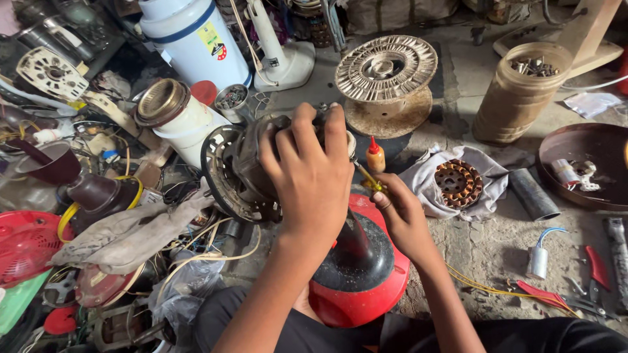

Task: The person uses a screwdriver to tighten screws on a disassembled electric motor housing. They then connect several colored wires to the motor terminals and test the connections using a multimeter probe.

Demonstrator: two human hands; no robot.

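Cluttered concrete floor (484, 255) fills the view, strewn with fan parts, wires and tools. At the centre, the left hand (313, 171) closes its grip over the top of a dark metal fan motor with a round ribbed housing (237, 171), fingers wrapped across its upper end. The motor sits on the black neck of a red round plastic fan base (366, 287), which stands on the floor between the person's knees at six o'clock. The right hand (400, 216), just to the three o'clock side of the motor, pinches a thin yellow-handled screwdriver (367, 178), its shaft pointing up toward the motor; that grip is closed on the handle. Just beyond the tool stands a small orange bottle with a red nozzle (375, 155).

At twelve o'clock lies a pale slotted round spool (387, 72), and at two o'clock a tall brown cylinder holding bolts (521, 91). At three o'clock a copper-wound stator ring (459, 184) rests on a grey cloth (432, 180), with a dark round metal tray (575, 140) farther out. Red-handled pliers (592, 281) lie at four o'clock. At eleven o'clock stands a white jug with a blue band (193, 36), and at nine o'clock a dirty rag (124, 232) drapes over tangled yellow wire.
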